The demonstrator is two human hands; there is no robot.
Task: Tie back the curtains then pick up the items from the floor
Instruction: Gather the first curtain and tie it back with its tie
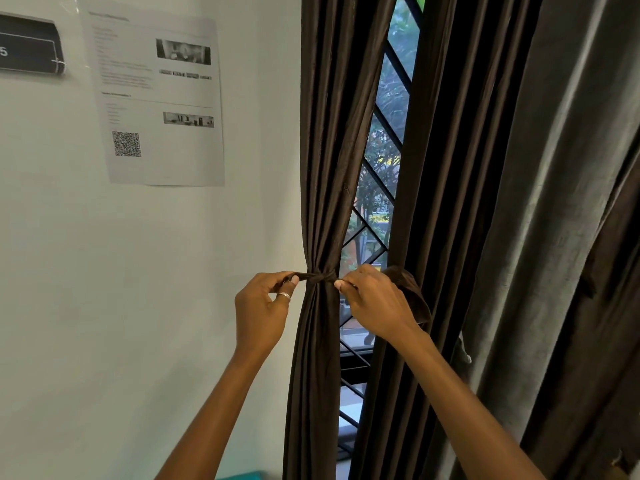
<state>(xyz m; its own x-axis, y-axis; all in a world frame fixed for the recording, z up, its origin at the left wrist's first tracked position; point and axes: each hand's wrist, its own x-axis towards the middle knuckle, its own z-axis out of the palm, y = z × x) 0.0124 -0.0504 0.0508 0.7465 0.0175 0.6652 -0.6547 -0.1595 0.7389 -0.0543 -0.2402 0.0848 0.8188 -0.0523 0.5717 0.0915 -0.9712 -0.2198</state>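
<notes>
Two bare hands meet at a dark brown curtain panel [325, 150] that hangs just right of the white wall [138, 271], its folds gathered into a narrow waist a little below the middle of the view. A tie-back strip [320, 277] of the same brown cloth crosses that waist in a tight knot. The left hand [263, 310], on the left of the panel, pinches one end of the strip between thumb and curled forefinger; a silver ring [284, 295] sits on one of its fingers. The right hand [370, 303], just right of the panel, pinches the other end between thumb and fingertip, and the strip's loose tail [412, 296] bunches behind that hand on its right side. Both ends run taut and nearly level from the knot to the fingers. Right of the gathered panel a slim gap shows the window [384, 188] with a black diamond-pattern grille and green foliage beyond. A second dark brown panel [446, 168] hangs ungathered on the right of the gap, and farther right a grey curtain [554, 202] falls in broad folds. On the wall at upper left a printed sheet [162, 98] carries small photographs and a QR code [126, 143], with a black sign [27, 46] beside it at the left edge. A teal edge [242, 476] shows at the bottom; what it belongs to cannot be told.
</notes>
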